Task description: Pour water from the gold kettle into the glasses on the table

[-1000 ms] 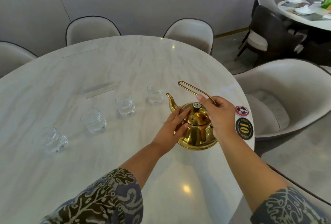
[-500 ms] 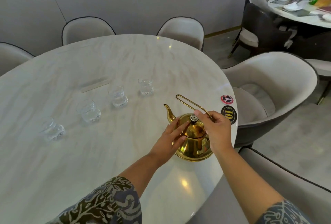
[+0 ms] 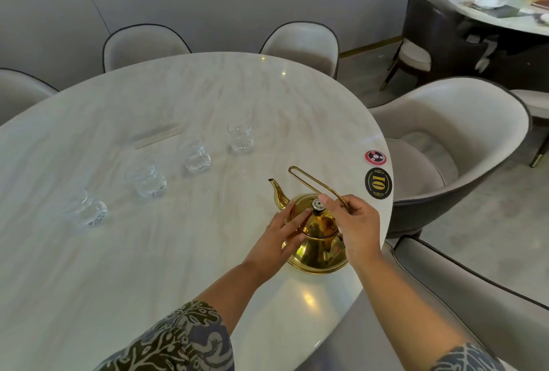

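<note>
The gold kettle [image 3: 318,249] stands on the white marble table [image 3: 148,252] near its right edge, spout pointing left toward the glasses. My right hand [image 3: 356,228] grips the kettle's thin wire handle, thumb near the lid knob. My left hand [image 3: 282,234] rests its fingers against the lid and the kettle's left side. Several small clear glasses stand in a diagonal row to the left: one at the far end [image 3: 240,138], one beside it [image 3: 196,155], a third [image 3: 147,180], and the nearest at the left [image 3: 87,207]. How much water they hold is hard to tell.
A black round "10" sticker [image 3: 378,183] and a red round sticker [image 3: 375,157] lie by the table's right edge. A flat pale strip [image 3: 157,136] lies behind the glasses. Upholstered chairs [image 3: 451,145] ring the table. A second set table [image 3: 505,11] stands at the far right.
The view has shifted, so the kettle and hands sit lower and more to the right in frame. Both hands stay on the kettle, which still stands on the table.
</note>
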